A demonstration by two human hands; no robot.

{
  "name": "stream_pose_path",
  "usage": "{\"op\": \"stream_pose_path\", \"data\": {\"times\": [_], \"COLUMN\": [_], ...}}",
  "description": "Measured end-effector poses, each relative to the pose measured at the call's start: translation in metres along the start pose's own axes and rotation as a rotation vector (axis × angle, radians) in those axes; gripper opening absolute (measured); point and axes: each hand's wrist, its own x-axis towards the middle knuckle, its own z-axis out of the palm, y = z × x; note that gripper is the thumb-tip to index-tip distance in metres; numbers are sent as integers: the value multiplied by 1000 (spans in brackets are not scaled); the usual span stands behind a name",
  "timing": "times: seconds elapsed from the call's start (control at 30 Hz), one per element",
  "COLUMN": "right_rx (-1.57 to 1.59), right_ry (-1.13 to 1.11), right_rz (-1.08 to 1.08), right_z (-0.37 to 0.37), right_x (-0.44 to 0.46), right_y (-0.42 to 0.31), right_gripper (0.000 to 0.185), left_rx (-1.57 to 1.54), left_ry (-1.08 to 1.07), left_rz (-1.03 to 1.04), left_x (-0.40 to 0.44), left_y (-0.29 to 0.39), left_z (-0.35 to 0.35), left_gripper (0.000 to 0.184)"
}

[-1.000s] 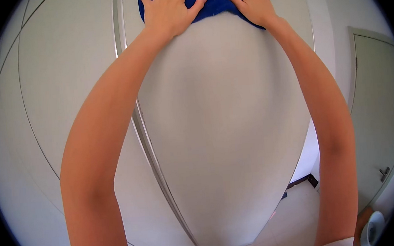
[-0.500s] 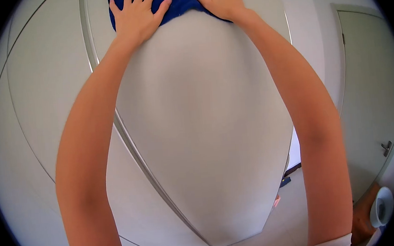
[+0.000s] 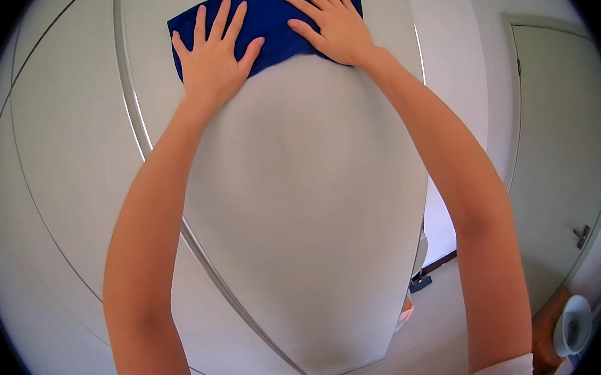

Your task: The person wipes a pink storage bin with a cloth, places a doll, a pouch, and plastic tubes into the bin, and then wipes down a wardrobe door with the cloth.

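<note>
A dark blue cloth (image 3: 272, 26) lies spread against a pale, smooth cabinet door (image 3: 300, 187), high up in the view. My left hand (image 3: 214, 62) presses flat on the cloth's left part, fingers spread. On its right part rests my right hand (image 3: 335, 28), also flat with fingers apart. Both arms reach upward, and the cloth's lower edge bows up between the two hands. A metal trim strip (image 3: 211, 260) runs along the door's left edge.
To the right stands a grey-green room door (image 3: 555, 135) with a metal handle (image 3: 582, 237). A light-coloured basin (image 3: 573, 326) sits on a brown surface at lower right. Small dark and pink items lie on the tiled floor (image 3: 438, 317) beyond the cabinet.
Both hands and the blue cloth appear lower in the view, so the cloth's upper edge now shows. The surroundings have shifted slightly left.
</note>
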Motion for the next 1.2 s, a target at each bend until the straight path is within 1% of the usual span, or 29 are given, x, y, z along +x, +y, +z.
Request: {"op": "stream_pose_path", "data": {"times": [0.03,0.07,0.3,0.4,0.6,0.73,0.83,0.87,0.9,1.2], "right_rx": [-9,16,17,27,10,69,115,98,84,60], "right_ry": [33,27,20,-19,-23,-19,-81,-80,-75,-109], "right_rz": [-6,-39,-108,-148,-191,-222,-239,-244,-248,-214], "right_z": [0,13,12,11,18,10,0,3,2,-13], "right_x": [1,-23,-19,-17,-16,-12,-11,-21,-18,-21], "right_y": [6,-14,-11,-7,-6,-8,-9,-45,-49,-46], "right_gripper": [53,53,53,54,58,53,56,56,56,58], "left_rx": [2,8,12,42,43,35,53,47,45,94], "left_ry": [-2,2,-34,-76,-93,-91,-71,-58,-46,42], "left_rz": [-4,-28,-66,-99,-77,-77,-87,-95,-100,-69], "left_x": [5,-34,-43,-47,-53,-56,-58,-91,-92,-88], "left_y": [3,2,8,12,8,11,17,3,0,14], "left_z": [-2,-3,-10,-12,-12,-13,-11,-21,-23,-28], "left_gripper": [61,61,63,62,62,62,61,61,61,62]}}
